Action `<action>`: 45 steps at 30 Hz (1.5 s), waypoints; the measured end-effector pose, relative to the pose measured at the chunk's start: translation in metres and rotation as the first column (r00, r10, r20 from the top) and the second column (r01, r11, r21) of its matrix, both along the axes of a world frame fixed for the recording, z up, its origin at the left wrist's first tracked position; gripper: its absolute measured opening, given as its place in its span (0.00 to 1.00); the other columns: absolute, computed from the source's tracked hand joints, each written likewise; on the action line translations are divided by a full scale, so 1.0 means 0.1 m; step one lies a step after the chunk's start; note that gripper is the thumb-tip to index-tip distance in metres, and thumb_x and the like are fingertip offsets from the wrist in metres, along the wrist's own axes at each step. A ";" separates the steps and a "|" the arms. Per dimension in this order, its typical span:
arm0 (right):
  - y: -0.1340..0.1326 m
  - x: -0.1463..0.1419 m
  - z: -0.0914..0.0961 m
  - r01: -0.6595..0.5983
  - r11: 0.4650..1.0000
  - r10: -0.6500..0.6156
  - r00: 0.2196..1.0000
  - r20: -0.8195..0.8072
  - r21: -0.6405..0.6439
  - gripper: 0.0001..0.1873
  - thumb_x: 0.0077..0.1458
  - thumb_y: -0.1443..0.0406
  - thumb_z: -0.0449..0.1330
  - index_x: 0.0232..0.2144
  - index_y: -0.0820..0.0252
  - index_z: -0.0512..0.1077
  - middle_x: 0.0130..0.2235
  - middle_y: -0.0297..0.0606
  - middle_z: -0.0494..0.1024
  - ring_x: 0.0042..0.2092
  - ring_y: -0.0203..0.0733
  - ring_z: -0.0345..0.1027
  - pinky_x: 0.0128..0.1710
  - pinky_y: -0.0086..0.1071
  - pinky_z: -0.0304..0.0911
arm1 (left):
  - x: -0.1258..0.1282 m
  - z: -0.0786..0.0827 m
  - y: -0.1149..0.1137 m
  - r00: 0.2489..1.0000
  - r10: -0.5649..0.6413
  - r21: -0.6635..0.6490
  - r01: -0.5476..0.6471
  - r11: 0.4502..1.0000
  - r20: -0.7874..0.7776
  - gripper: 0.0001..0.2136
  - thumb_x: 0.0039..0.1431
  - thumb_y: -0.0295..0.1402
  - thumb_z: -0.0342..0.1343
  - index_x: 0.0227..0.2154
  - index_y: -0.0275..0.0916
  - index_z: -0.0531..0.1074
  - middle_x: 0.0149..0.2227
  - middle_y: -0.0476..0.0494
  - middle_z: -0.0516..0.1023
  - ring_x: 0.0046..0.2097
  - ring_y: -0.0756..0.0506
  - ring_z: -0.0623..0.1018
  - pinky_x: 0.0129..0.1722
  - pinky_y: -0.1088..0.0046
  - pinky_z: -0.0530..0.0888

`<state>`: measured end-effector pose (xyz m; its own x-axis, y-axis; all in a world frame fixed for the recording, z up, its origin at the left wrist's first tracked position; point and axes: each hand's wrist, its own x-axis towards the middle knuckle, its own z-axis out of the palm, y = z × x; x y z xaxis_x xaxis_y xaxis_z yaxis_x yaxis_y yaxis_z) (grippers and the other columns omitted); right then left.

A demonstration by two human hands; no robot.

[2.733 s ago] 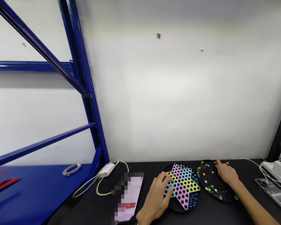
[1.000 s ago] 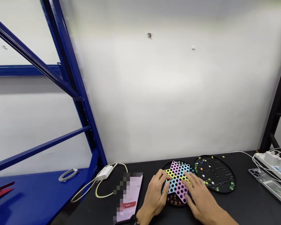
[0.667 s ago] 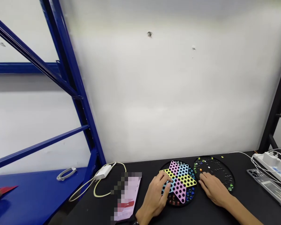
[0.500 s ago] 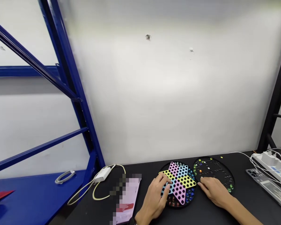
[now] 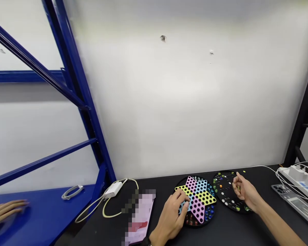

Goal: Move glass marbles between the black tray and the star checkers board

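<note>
Game board [image 5: 199, 205] left of marble tray [image 5: 226, 189]

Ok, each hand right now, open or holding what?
Left hand: loosely open at the multicoloured star-patterned board.
Right hand: curled over the round black tray; whether holding, can't tell.

Head-worn view, facing a white wall [image 5: 184, 112], black table [image 5: 226, 230] low.

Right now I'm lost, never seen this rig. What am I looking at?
No machine: a person's bare hands, seen from a head-worn camera looking forward and down. On the black table, the left hand is at a star-patterned board. The right hand is curled over a round black tray with marbles. Can't tell if either holds anything. A phone lies left, a power strip right; someone else's hand is far left.
</note>
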<state>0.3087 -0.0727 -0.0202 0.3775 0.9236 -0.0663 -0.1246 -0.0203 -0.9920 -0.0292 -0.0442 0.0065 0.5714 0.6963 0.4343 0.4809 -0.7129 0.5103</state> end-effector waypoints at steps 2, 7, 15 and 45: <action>-0.04 0.17 0.02 0.014 0.999 -0.014 1.000 0.010 -0.048 0.26 0.51 0.40 0.56 0.25 0.55 0.63 0.21 0.27 0.62 0.19 0.31 0.47 0.18 0.27 0.38 | 0.00 0.00 -0.01 1.000 -0.004 -0.016 0.004 1.000 -0.013 0.13 0.71 0.39 0.42 0.38 0.44 0.70 0.43 0.44 0.74 0.42 0.43 0.76 0.44 0.66 0.73; -0.26 0.31 -0.04 -0.052 0.991 0.120 0.764 0.633 -0.126 0.23 0.55 0.45 0.57 0.23 0.56 0.64 0.20 0.27 0.60 0.24 0.35 0.55 0.24 0.29 0.51 | 0.01 -0.01 -0.01 1.000 -0.014 -0.021 0.014 1.000 -0.012 0.13 0.71 0.40 0.42 0.39 0.44 0.70 0.43 0.44 0.74 0.42 0.43 0.76 0.44 0.67 0.73; -0.47 -0.12 -0.35 -0.137 0.989 0.050 -0.015 0.999 -0.052 0.18 0.68 0.58 0.44 0.31 0.54 0.69 0.29 0.37 0.76 0.30 0.45 0.70 0.32 0.34 0.55 | 0.03 0.01 0.01 1.000 -0.013 -0.032 0.012 0.999 -0.025 0.15 0.72 0.42 0.40 0.37 0.44 0.70 0.42 0.44 0.74 0.41 0.43 0.76 0.43 0.68 0.73; -0.32 0.28 0.08 0.068 0.955 0.230 0.451 0.862 -0.290 0.19 0.61 0.50 0.50 0.26 0.54 0.64 0.24 0.31 0.69 0.29 0.40 0.65 0.28 0.29 0.52 | 0.02 -0.03 0.02 0.999 -0.016 -0.052 0.014 0.999 -0.042 0.15 0.72 0.43 0.40 0.38 0.45 0.70 0.43 0.44 0.73 0.42 0.43 0.75 0.44 0.67 0.72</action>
<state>0.3371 -0.1049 -0.0121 0.2917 0.9560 0.0304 0.8252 -0.2355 -0.5134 -0.0268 -0.0423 0.0037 0.5992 0.7084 0.3730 0.4920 -0.6934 0.5264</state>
